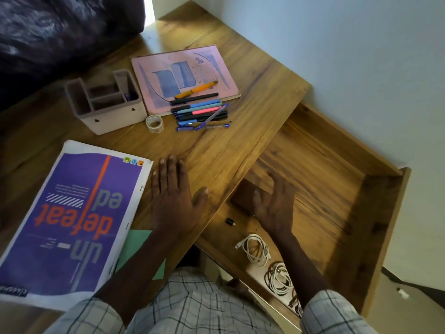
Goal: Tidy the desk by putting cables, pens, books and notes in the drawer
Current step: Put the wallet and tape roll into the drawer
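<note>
The wooden drawer (375, 213) stands pulled open at the right of the desk (240, 131). Two coiled white cables (255, 249) lie in its near end, with a small black adapter (230, 222) beside them. My right hand (274, 206) hovers over the drawer, fingers spread, holding nothing. Flat on the desk near its edge rests my left hand (172, 196), fingers straight. A purple book (72, 225) lies at the left, with a green note (142, 251) partly under my forearm. Several pens (201, 112) lie beside a pink notebook (183, 75).
A beige desk organiser (106, 102) stands behind the purple book, and a roll of clear tape (154, 123) sits next to it. A dark bag (60, 32) fills the far left corner. A white wall runs behind the desk and drawer.
</note>
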